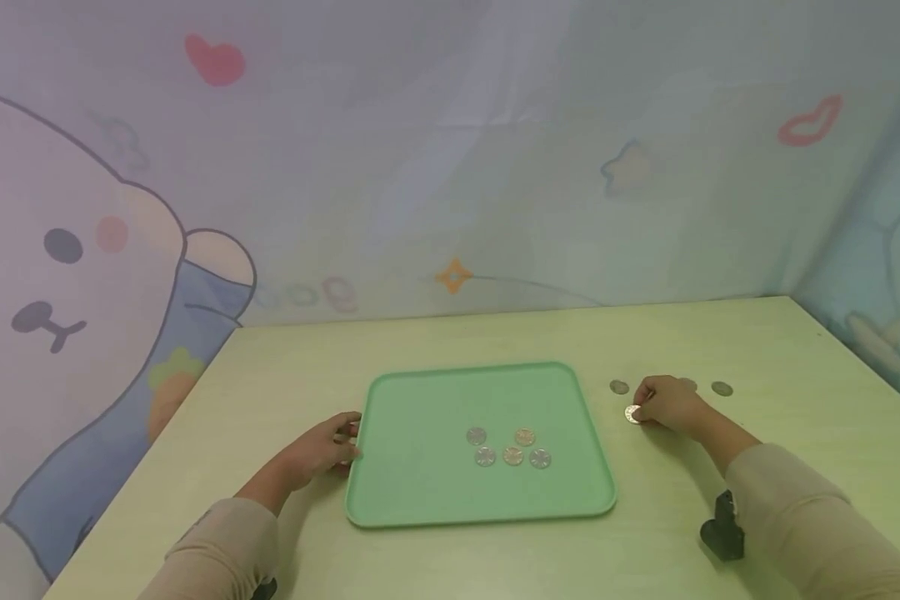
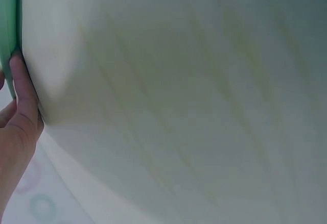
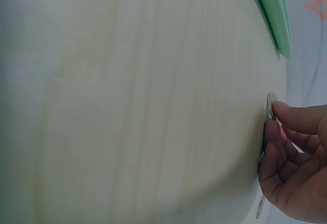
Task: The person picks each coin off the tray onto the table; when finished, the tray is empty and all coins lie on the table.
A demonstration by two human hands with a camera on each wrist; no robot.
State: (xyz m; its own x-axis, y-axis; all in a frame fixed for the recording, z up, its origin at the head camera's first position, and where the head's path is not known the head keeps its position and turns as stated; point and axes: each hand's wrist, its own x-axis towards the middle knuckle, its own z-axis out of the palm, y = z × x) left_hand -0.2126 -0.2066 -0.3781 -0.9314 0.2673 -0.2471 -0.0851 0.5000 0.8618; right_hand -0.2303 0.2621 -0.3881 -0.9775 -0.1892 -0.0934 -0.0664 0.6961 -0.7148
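Held coin [image 1: 632, 414]: pinched between thumb and fingers of the right hand [image 1: 667, 404], bright, just right of the tray [image 1: 412, 500]; contact with the tabletop hard to tell.
Right grip: thumb and fingertips closed on the coin's edge, remaining fingers curled in, low over the table [image 1: 450, 562].
Coins on the table [image 1: 722, 388]: three in view at the far right, one just beyond the held coin to the left, one partly hidden behind the right hand, one farther right.
Tray: green, shallow, rounded at the corners, flat on the table, around the middle.
Coins on the tray [image 1: 484, 457]: five, lying flat right of the tray's middle, two at the far side and three nearer; two golden, three silvery, well apart from the rim.
Left hand [image 1: 318, 450]: at the tray's left rim, fingertips touching, fingers loosely extended, without a coin.
Table: pale yellow-green, faintly grained in the wrist views.
Sleeves [image 1: 802, 508]: beige, on both arms.
Backdrop [image 1: 495, 167]: pale cloth beyond the table, printed with a bear at left and red hearts.
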